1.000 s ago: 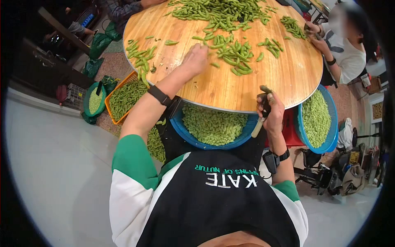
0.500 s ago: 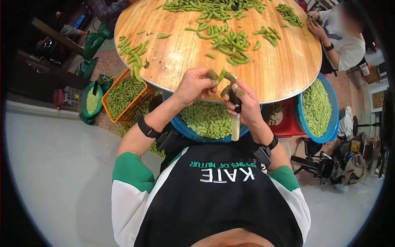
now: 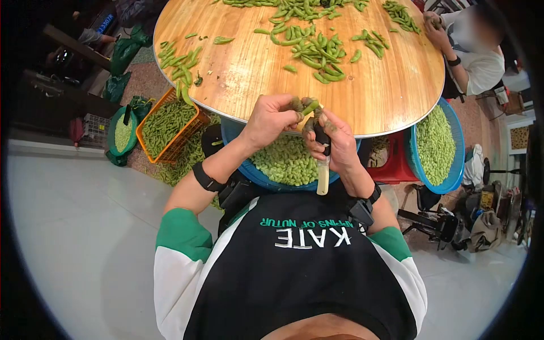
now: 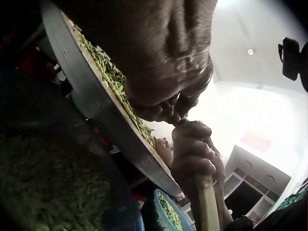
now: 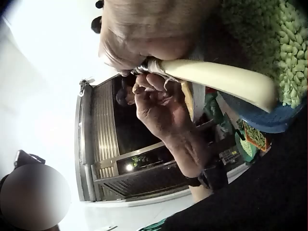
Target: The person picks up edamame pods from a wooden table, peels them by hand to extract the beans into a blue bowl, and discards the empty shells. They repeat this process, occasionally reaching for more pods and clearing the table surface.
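In the head view my left hand (image 3: 265,122) pinches a green soybean pod (image 3: 310,107) between thumb and fingers, over the table's near edge. Close against it, my right hand (image 3: 336,141) grips a cream-handled knife (image 3: 322,180); the handle points down toward my body and a black part shows at the fingers. The blade is mostly hidden by the fingers. Dark stains mark the fingertips of both hands. Below them stands a blue basin (image 3: 247,171) of shelled green beans (image 3: 283,161). In the right wrist view the handle (image 5: 221,82) juts out above the left hand (image 5: 166,115).
Several heaps of pods (image 3: 320,54) lie on the round wooden table (image 3: 238,68). An orange basket (image 3: 156,156) of pods stands left, a second blue basin (image 3: 458,153) of beans right on a red stool (image 3: 391,170). Another person (image 3: 470,62) sits at the right edge.
My left hand came back from the pods on the table with one pod and met the right hand above the basin. The right hand moved left with the knife; the pod has since tilted.
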Demonstrator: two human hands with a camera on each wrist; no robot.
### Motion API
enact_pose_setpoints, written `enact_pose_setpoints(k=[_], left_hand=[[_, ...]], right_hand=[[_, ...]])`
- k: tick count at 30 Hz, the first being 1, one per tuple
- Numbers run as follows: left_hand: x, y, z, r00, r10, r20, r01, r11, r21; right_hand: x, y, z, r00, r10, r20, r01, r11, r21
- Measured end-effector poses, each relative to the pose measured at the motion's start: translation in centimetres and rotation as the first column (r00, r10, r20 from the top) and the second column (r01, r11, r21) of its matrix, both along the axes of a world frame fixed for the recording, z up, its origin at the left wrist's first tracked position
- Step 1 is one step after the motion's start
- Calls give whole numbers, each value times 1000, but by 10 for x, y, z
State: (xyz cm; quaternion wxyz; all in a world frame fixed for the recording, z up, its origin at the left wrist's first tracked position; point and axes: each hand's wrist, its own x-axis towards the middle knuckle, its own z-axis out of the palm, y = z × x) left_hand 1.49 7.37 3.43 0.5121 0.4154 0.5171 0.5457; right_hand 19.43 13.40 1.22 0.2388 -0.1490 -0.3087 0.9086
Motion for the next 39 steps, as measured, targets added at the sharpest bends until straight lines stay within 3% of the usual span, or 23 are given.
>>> enact_pose_setpoints(k=[14,17,19,20,22,26,28,29,30,31,32,33,34,35,37,39], left_hand=[[-3,-2,-8,999,-32,24,30,996,83],[-6,3,-16,982,-66,174,62,998,23],[-8,5,-18,916,-113,385,142,989,-47],[-8,6,-18,916,-113,385,141,989,-47],[-8,6,-16,768,-172,617,270,960,-68],[-1,2,-9,695,-163,701,315,945,-92],[0,1,-15,504,-218,836,398,917,-1],[1,0,-16,504,-216,837,395,918,-1],[3,0,-13,787,-207,581,292,955,-56],[6,0,-8,958,-153,243,174,982,-67],[12,-4,-3,995,-69,-70,75,992,101],[11,-4,-4,995,-69,-69,76,992,99],[9,-4,-5,857,98,-506,104,929,356],[8,-6,-6,532,355,-769,245,805,541],[8,-7,-5,484,379,-789,257,800,542],[8,-8,-11,410,391,-824,270,811,519]], right_hand=[[3,-8,2,999,-22,38,20,998,58],[1,-9,1,997,-53,63,50,997,56],[2,-10,1,993,-81,89,76,995,57],[3,-8,2,1000,-19,11,20,1000,-14],[6,-5,4,997,36,-69,-42,996,-83],[9,1,0,956,162,-245,-217,951,-220],[9,2,-5,931,193,-310,-277,926,-256],[9,2,-7,956,123,-265,-209,922,-326],[8,3,-7,975,55,-216,-137,912,-387],[7,3,-6,975,58,-215,-139,913,-384],[6,2,-6,985,39,-168,-105,907,-408],[6,1,-5,993,21,-119,-71,899,-431],[5,0,-3,989,51,-139,-106,902,-419],[5,-1,-6,989,56,-137,-110,900,-422],[6,-1,-12,989,31,-143,-105,832,-544],[4,-4,-9,986,19,-163,-105,837,-537]])
